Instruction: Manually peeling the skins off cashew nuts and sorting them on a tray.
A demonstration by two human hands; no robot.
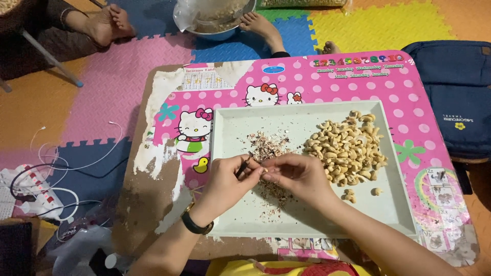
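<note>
Head view.

Step in hand: peeling a cashew (265, 170) over the white tray (404, 204). Your left hand (225, 181) is closed around a small dark blade tool (243, 165); your right hand (299, 174) pinches the nut between thumb and fingertips, the two hands touching at the centre of the tray. Judged best practice: keep the nut low over the skin scraps (266, 145), scrape with short strokes away from your right thumb, turn the nut rather than the tool, and drop each clean one onto the peeled cashew pile (345, 148) to the right, so scraps and nuts stay apart.

Items about the hands:
- A few stray cashews (376, 191), near right of the pile.
- Black wristwatch (195, 223), left wrist.

Packages, labels, signs:
- Pink polka-dot table (307, 82), cartoon cat figures, a strip of coloured numerals and words along the far edge, a worn white chart at far left, small picture squares at near right.
- Clear plastic bag in a metal bowl (215, 20), far centre.
- Navy bag (458, 97), far right, with a small yellow flower badge.
- Power strip and white cables (36, 189), near left.
</note>
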